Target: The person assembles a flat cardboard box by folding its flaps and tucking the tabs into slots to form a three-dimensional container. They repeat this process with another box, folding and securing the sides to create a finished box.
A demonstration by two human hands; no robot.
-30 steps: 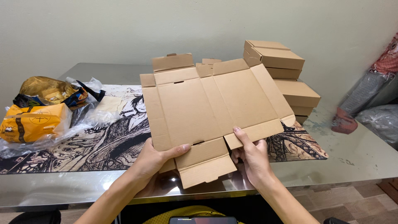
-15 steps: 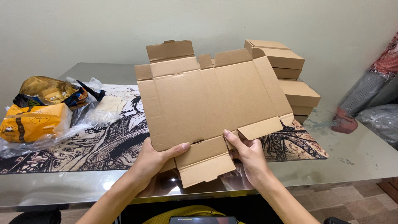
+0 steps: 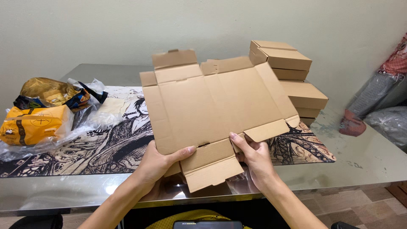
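Now I clamp the flat cardboard sheet point(image 3: 218, 106) at its near edge with my left hand point(image 3: 159, 163) and right hand point(image 3: 254, 157), tilting it above the table point(image 3: 360, 163) so its flaps hang free.

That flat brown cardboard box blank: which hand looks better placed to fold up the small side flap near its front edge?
Probably the right hand: its fingers sit just under that flap on the flat brown cardboard box blank, while the left hand grips the near-left edge.

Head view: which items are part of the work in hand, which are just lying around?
In hand:
flat cardboard box blank, gripped by left hand and right hand
stack of folded boxes, same cardboard

Lying about:
orange packet
plastic bags
printed mat
bundles at right
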